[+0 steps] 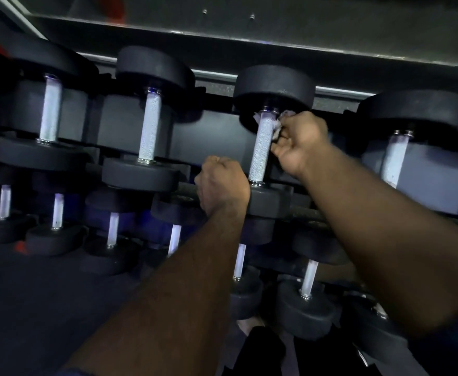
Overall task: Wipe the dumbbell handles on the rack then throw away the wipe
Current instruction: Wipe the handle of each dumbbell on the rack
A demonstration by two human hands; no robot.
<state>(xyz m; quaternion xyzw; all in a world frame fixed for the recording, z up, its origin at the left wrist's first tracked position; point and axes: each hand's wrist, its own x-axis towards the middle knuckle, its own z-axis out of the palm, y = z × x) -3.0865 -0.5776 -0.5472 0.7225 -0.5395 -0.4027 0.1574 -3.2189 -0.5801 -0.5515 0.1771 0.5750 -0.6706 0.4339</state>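
A black dumbbell with a knurled silver handle (261,147) lies on the upper tier of the rack (222,142). My right hand (301,143) grips a crumpled white wipe (283,116) and presses it against the top right of that handle; a corner of the wipe shows left of the handle too. My left hand (222,185) is curled in a fist over the near black weight head (270,198) of the same dumbbell, at its left edge. Whether its fingers hold the head is hidden.
Other dumbbells line the upper tier, with silver handles (150,126) to the left and one (394,158) to the right. Smaller dumbbells (112,229) fill the lower tier. A grey ledge (276,36) runs above the rack. Dark floor lies at lower left.
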